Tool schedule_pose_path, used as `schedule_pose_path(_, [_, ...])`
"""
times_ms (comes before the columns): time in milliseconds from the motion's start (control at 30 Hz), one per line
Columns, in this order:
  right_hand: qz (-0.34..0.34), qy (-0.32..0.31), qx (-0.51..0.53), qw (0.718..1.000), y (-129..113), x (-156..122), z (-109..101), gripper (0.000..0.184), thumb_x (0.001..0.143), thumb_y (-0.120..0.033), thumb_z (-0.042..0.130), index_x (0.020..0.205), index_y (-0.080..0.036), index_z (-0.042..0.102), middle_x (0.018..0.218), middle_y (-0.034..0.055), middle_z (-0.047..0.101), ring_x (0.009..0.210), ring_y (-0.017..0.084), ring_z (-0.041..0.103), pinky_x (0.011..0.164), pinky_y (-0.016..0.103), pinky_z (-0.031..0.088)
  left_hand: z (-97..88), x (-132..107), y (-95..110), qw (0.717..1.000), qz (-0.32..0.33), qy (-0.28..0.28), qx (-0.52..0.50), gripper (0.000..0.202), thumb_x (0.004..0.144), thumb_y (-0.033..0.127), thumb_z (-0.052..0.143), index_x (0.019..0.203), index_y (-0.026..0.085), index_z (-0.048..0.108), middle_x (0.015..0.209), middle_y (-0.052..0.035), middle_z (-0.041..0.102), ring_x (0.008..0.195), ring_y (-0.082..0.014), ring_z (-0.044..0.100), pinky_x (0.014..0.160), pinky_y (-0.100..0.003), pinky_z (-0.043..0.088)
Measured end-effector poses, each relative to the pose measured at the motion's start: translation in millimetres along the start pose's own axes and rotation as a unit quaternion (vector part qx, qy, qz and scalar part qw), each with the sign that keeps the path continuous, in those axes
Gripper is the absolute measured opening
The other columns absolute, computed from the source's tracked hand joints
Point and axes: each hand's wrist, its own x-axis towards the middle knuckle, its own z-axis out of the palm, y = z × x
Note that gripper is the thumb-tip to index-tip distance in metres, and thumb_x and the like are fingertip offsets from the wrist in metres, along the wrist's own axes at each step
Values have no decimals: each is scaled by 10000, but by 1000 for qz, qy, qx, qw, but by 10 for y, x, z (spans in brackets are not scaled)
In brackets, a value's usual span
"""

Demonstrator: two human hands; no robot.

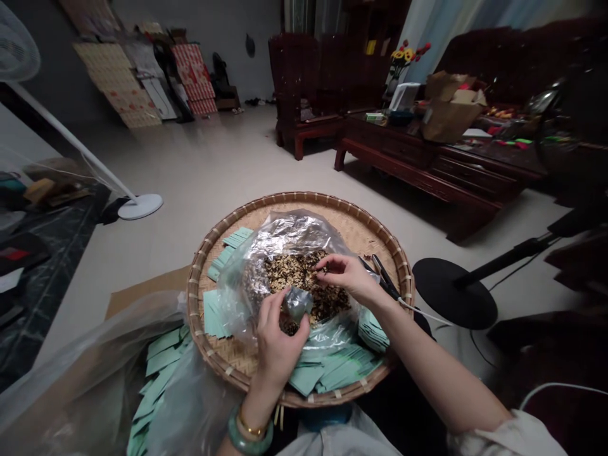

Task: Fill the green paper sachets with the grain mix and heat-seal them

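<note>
My left hand (281, 330) grips a small open packet (298, 303), greenish with a shiny silvery look, between thumb and fingers. In a clear plastic bag (304, 229), spread open on a round woven bamboo tray (302, 197), lies a heap of dried golden and dark brown flakes (287, 271). Over the right part of that heap, my right hand (342, 273) has thumb and fingers pinched together; what is between the fingertips is too small to tell. Flat green packets (332, 370) lie fanned along the tray's near side, with more green packets (216, 313) at its left.
A dark-handled tool (386, 275) with a white cord rests on the tray's right edge. Left of the tray, a large plastic bag (99, 361) holds more green packets. Fan bases stand on the floor: white (140, 206) at left, black (455, 293) at right. A wooden table (408, 152) is behind.
</note>
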Motion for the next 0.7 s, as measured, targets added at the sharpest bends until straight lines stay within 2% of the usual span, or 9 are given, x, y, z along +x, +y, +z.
schedule_pose_path(133, [-27, -15, -7, 999, -396, -73, 15, 219, 631, -251, 750, 808, -175, 645, 783, 6, 652, 685, 110, 603, 673, 262, 505, 51, 38, 16, 999, -20, -26, -3, 429, 736, 172, 610, 1157, 177, 526, 1039, -99, 569, 963, -225, 578, 772, -359, 538])
schedule_pose_path(267, [-54, -57, -94, 992, -635, -102, 93, 168, 662, -207, 717, 816, -177, 656, 804, 14, 659, 698, 111, 602, 643, 244, 501, 87, 51, 15, 999, -26, -25, -6, 461, 723, 158, 614, 1173, 188, 515, 1052, -97, 558, 960, -225, 574, 714, -334, 550])
schedule_pose_path(433, [-90, -128, -219, 963, -624, -79, 190, 164, 702, -112, 632, 847, -184, 663, 849, 10, 676, 752, 123, 621, 692, 258, 512, 83, 54, 18, 999, -32, -16, -12, 475, 708, 153, 624, 1168, 187, 515, 1051, -94, 555, 963, -225, 575, 709, -327, 551])
schedule_pose_path(567, [-115, -120, -294, 941, -624, -111, 229, 258, 706, -59, 599, 918, -192, 660, 922, 14, 682, 808, 133, 629, 754, 276, 519, 79, 52, 1, 999, -34, -16, -5, 481, 707, 155, 624, 1174, 180, 510, 1049, -95, 560, 977, -231, 577, 755, -347, 543])
schedule_pose_path(700, [-147, -118, -327, 926, -661, -176, 241, 276, 722, -66, 607, 960, -199, 650, 978, 27, 671, 880, 143, 623, 767, 272, 518, 85, 46, -14, 999, -39, -17, -10, 501, 709, 158, 627, 1192, 180, 499, 1057, -96, 554, 966, -226, 584, 734, -329, 547])
